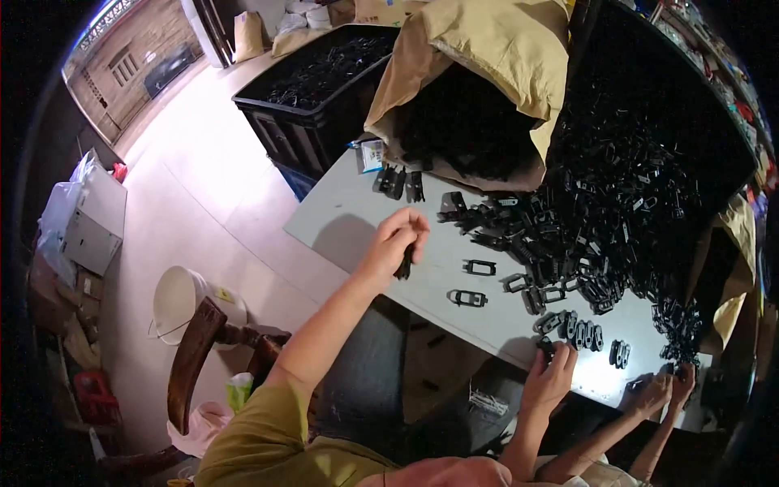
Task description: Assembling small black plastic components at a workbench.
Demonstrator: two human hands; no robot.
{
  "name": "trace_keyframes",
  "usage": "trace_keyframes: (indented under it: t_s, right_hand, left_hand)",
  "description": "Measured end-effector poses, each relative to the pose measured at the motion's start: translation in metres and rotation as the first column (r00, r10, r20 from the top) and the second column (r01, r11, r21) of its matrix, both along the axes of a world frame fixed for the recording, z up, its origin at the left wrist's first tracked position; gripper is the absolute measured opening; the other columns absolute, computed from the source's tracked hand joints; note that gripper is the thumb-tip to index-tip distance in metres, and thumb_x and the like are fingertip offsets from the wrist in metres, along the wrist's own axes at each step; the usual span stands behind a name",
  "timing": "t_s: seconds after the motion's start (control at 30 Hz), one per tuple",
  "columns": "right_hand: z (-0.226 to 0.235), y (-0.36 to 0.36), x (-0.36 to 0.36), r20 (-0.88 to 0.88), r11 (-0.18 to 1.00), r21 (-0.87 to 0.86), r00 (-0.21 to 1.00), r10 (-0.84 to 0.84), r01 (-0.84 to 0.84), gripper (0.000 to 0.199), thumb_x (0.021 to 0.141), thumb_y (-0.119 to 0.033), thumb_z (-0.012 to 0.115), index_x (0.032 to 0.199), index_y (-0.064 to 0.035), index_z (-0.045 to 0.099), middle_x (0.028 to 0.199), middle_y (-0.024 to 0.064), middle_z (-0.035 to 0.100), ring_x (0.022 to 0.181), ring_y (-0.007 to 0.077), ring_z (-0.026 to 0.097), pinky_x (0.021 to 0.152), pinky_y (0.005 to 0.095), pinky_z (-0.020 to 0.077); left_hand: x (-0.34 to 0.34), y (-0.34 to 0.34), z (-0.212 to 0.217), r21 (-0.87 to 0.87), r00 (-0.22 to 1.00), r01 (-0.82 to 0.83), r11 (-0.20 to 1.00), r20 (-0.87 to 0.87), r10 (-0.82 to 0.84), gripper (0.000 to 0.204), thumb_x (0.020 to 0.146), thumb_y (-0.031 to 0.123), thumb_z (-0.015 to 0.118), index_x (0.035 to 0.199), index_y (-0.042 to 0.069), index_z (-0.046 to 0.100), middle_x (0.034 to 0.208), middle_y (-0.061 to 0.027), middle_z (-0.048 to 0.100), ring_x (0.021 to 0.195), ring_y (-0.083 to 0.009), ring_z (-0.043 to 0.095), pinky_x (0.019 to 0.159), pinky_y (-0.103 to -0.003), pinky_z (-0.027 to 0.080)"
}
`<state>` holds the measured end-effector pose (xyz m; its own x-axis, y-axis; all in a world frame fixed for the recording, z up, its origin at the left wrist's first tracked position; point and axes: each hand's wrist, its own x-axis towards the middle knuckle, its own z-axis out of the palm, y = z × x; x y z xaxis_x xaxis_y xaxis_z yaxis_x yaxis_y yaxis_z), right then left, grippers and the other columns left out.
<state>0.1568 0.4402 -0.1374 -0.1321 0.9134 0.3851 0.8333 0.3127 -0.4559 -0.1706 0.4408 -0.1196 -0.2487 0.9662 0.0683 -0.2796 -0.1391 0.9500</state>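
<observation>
My left hand (pixel 399 241) is closed over the near-left edge of the white table, with a dark plastic part (pixel 405 265) in its grip; the lower end hangs out below the fingers. At the table's front edge my right hand (pixel 554 375) pinches a small black plastic part (pixel 546 347). Just beyond that hand stands a row of similar black parts (pixel 581 332). Between my hands lie two separate frame-shaped black parts, one (pixel 480 267) farther and one (pixel 468 298) nearer. Several longer black pieces (pixel 396 183) rest beyond my left hand.
A big heap of black parts (pixel 600 219) covers the table's right side. An open brown paper sack (pixel 487 49) full of dark pieces lies behind. A black crate (pixel 284 122) stands beyond the table (pixel 341 211). At right, another person's hands (pixel 656 395) work; a white bucket (pixel 180 300) sits left.
</observation>
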Motion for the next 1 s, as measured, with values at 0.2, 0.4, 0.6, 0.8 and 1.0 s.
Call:
trace_keyframes:
  t_s: [0.2,0.4,0.6,0.8,1.0]
  right_hand:
    - [0.005,0.004,0.004,-0.007,0.996,-0.091,1.0,-0.015,0.014,0.027,0.079,-0.006,0.062,0.103,-0.0003,0.05,0.102,0.0197,0.05,0.094,0.041,0.052,0.079,0.0428,0.0438]
    - [0.009,-0.003,0.003,-0.022,0.997,-0.074,0.999,0.026,-0.027,0.028,0.077,-0.004,0.062,0.102,-0.0002,0.051,0.097,0.0199,0.05,0.088,0.0417,0.051,0.078,0.0437,0.0432]
    - [0.0,0.0,0.017,0.011,0.995,-0.104,1.0,-0.013,0.015,0.028,0.073,-0.004,0.062,0.098,-0.0001,0.052,0.094,0.0191,0.05,0.083,0.0407,0.052,0.072,0.0447,0.0439]
    - [0.01,0.002,0.007,-0.314,0.968,-0.227,0.949,0.035,-0.111,0.023,0.068,-0.004,0.063,0.089,0.002,0.055,0.086,0.0161,0.054,0.075,0.0344,0.056,0.069,0.0399,0.0473]
    - [0.065,-0.021,-0.04,-0.343,0.921,0.04,0.86,0.378,-0.389,0.035,0.061,0.002,0.068,0.095,-0.0017,0.059,0.092,0.011,0.056,0.074,0.0228,0.058,0.063,0.0289,0.0483]
  left_hand:
    - [0.009,0.063,0.005,-0.013,0.482,-0.309,0.951,-0.864,0.145,0.023,0.084,0.006,0.055,0.105,0.012,0.058,0.083,-0.0078,0.061,0.076,-0.0256,0.061,0.065,-0.034,0.047]
    - [-0.002,0.093,-0.009,0.028,0.108,-0.173,0.985,-0.993,0.047,0.032,0.082,0.006,0.057,0.112,0.016,0.062,0.106,-0.0068,0.061,0.084,-0.0296,0.061,0.073,-0.041,0.049]
    - [0.005,0.069,0.012,0.123,0.314,-0.12,0.985,-0.937,0.156,0.032,0.084,0.008,0.058,0.116,0.007,0.06,0.101,-0.0078,0.061,0.082,-0.0261,0.061,0.074,-0.037,0.048]
    - [0.051,-0.005,0.035,-0.071,0.751,0.185,0.98,-0.633,-0.187,0.028,0.087,0.012,0.059,0.114,0.001,0.057,0.092,-0.0071,0.06,0.083,-0.0135,0.057,0.078,-0.028,0.045]
    - [0.096,-0.032,0.016,-0.061,0.839,0.341,0.938,-0.431,-0.333,0.025,0.087,0.011,0.062,0.108,-0.001,0.06,0.095,-0.0049,0.063,0.083,-0.0103,0.058,0.079,-0.027,0.046]
